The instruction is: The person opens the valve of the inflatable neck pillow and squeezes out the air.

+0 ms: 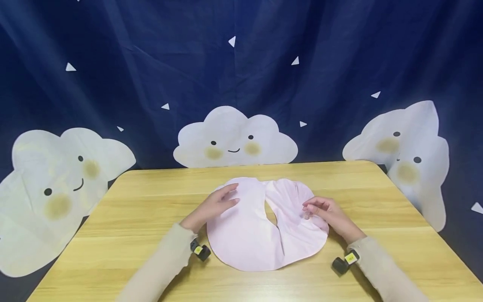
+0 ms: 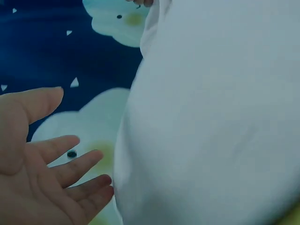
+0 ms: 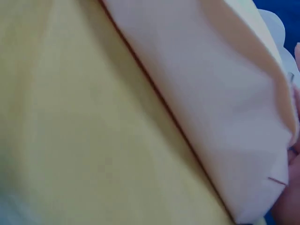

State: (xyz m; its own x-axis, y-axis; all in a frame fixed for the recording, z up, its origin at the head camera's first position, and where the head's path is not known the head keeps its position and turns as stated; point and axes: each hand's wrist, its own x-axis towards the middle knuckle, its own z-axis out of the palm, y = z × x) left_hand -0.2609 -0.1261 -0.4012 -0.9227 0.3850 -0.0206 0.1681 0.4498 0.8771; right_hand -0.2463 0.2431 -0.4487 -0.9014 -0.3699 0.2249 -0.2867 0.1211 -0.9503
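A pale pink rounded cloth bib (image 1: 241, 239) lies on the table with a slit-like neck opening near its middle. Its left half is smooth, while the right half is gathered into folds. My left hand (image 1: 216, 204) hovers over the bib's left side, fingers spread and holding nothing; the left wrist view shows this hand (image 2: 51, 173) beside the cloth (image 2: 201, 117). At the right side, my right hand (image 1: 333, 216) pinches the gathered cloth between thumb and fingers. In the right wrist view the bib's dark-red edge (image 3: 161, 98) shows, and most of that hand is out of frame.
The wooden table (image 1: 132, 251) has rounded far corners. Behind it hangs a dark blue curtain (image 1: 188, 63) printed with white clouds and small triangles. A small black camera sits on each wrist, the left one (image 1: 201, 250) and the right one (image 1: 344, 263).
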